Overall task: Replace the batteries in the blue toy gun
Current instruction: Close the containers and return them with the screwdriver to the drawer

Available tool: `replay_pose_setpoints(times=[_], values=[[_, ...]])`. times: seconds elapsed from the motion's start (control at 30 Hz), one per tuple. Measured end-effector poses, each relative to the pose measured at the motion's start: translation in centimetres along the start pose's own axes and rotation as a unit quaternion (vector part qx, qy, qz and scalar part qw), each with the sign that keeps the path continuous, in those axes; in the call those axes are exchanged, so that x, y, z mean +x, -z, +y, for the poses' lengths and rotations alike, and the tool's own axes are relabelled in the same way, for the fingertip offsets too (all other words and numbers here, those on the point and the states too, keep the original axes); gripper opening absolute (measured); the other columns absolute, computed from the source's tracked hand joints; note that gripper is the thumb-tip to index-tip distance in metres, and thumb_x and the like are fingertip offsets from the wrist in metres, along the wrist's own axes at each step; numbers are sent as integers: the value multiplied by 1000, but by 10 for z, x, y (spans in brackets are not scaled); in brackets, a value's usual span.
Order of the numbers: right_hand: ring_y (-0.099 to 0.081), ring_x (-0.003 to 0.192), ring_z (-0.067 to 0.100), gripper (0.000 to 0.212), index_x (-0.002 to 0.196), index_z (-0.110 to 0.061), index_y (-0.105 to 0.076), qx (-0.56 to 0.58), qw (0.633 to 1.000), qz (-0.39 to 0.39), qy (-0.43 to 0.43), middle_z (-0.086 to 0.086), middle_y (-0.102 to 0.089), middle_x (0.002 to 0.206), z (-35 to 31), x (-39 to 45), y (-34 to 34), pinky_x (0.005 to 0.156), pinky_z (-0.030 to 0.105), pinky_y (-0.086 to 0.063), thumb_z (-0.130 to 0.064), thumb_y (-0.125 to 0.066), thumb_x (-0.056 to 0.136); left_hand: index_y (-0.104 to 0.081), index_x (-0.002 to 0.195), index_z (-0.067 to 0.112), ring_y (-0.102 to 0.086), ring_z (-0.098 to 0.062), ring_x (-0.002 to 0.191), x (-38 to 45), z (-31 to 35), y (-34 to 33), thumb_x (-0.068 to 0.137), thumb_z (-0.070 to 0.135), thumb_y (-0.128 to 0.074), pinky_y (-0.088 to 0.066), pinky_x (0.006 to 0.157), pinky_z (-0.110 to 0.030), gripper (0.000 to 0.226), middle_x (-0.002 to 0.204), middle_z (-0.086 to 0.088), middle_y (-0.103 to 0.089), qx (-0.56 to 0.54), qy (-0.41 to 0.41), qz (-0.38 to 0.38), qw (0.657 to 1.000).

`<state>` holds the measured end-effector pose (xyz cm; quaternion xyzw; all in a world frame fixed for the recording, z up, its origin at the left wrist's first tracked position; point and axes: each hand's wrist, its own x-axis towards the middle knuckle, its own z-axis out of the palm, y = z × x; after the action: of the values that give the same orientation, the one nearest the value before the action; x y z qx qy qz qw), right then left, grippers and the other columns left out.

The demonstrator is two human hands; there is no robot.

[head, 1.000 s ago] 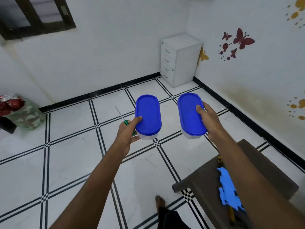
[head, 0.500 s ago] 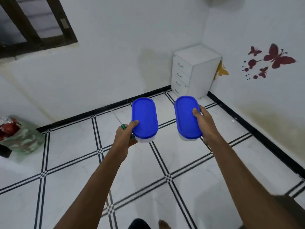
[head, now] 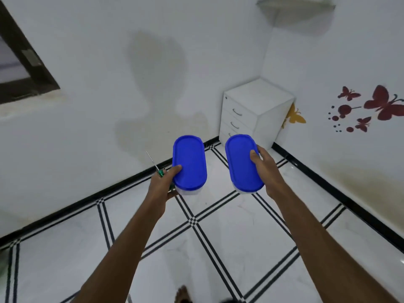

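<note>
My left hand (head: 162,184) grips an oval container with a blue lid (head: 189,163), thumb on the lid. The same hand also holds a thin screwdriver with a green handle (head: 159,170), its metal shaft pointing up and left. My right hand (head: 265,168) grips a second oval container with a blue lid (head: 241,161), thumb on top. Both containers are held level in the air at chest height, side by side with a gap between them. The blue toy gun is out of view.
A white drawer cabinet (head: 251,112) stands in the room's far corner. The floor (head: 218,248) is white tile with black line borders. A dark window frame (head: 24,68) is at the upper left. Butterfly stickers (head: 380,103) decorate the right wall. My bare foot (head: 182,295) shows at the bottom edge.
The view has swung up and left, so the brown stool with the blue toy gun has left the frame. Both hands keep hold of the containers in the same pose.
</note>
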<state>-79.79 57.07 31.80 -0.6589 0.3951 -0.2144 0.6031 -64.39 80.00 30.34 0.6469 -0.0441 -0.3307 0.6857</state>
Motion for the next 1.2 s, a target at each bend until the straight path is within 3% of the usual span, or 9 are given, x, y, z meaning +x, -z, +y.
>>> replay_pose_setpoints(times=[0.13,0.3,0.43,0.57,0.7,0.77,0.87,1.03,1.2], values=[[-58,101,9,42,140,-27,-47,14,999,25,-28,-6,-56,128,-18,77,-38,67,23,-48,-43,-45,101,-57,99,10,-69,-23,91,103,40,8,82,36,-72,-58,79,-40,35,99,-7,-71,12,16,-16,1000],[-58,95,2,43,138,-29,-49,17,998,56,-39,-10,-57,120,-23,189,-71,65,21,-47,-47,-44,100,-52,100,12,-68,-19,82,240,74,-7,81,36,-72,-56,66,-32,37,91,-6,-68,22,21,-51,998],[-58,107,13,47,142,-31,-44,3,996,74,-46,-8,-54,127,-14,295,-89,80,28,-50,-49,-44,99,-52,99,12,-67,-24,85,352,89,-36,78,39,-75,-56,69,-34,41,91,-10,-66,44,49,-72,995],[-56,93,2,44,140,-32,-47,-5,994,85,-66,-12,-54,109,-15,393,-102,74,26,-48,-48,-46,99,-49,93,13,-67,-29,90,449,110,-66,67,44,-80,-59,76,-41,52,93,-15,-63,53,68,-77,993],[-59,102,15,46,140,-32,-46,-17,988,108,-105,-4,-57,119,-10,481,-113,84,35,-52,-50,-47,98,-49,93,10,-68,-31,96,541,132,-94,75,36,-78,-58,70,-36,44,100,-18,-66,67,93,-75,991],[-61,100,16,46,140,-35,-45,-25,985,115,-123,0,-60,122,-3,525,-119,78,33,-52,-51,-47,97,-47,88,10,-68,-29,91,582,137,-107,78,33,-75,-58,67,-35,38,94,-17,-64,76,100,-80,989],[-62,96,17,48,141,-35,-43,-58,980,126,-143,3,-62,119,16,598,-130,72,31,-50,-53,-46,97,-42,86,11,-65,-26,87,657,137,-125,80,30,-74,-59,67,-35,37,91,-16,-58,104,112,-100,983],[-63,97,23,50,144,-33,-37,-89,963,156,-203,6,-64,116,71,720,-152,80,36,-53,-50,-46,98,-52,100,1,-67,-29,93,800,111,-157,83,26,-71,-60,66,-31,36,99,-21,-64,144,150,-139,968],[-64,100,25,58,147,-36,-31,-110,949,174,-239,8,-65,117,128,809,-158,85,42,-55,-56,-47,95,-47,95,8,-64,-23,86,900,79,-185,84,24,-70,-55,71,-37,30,94,-18,-59,196,165,-164,953]])
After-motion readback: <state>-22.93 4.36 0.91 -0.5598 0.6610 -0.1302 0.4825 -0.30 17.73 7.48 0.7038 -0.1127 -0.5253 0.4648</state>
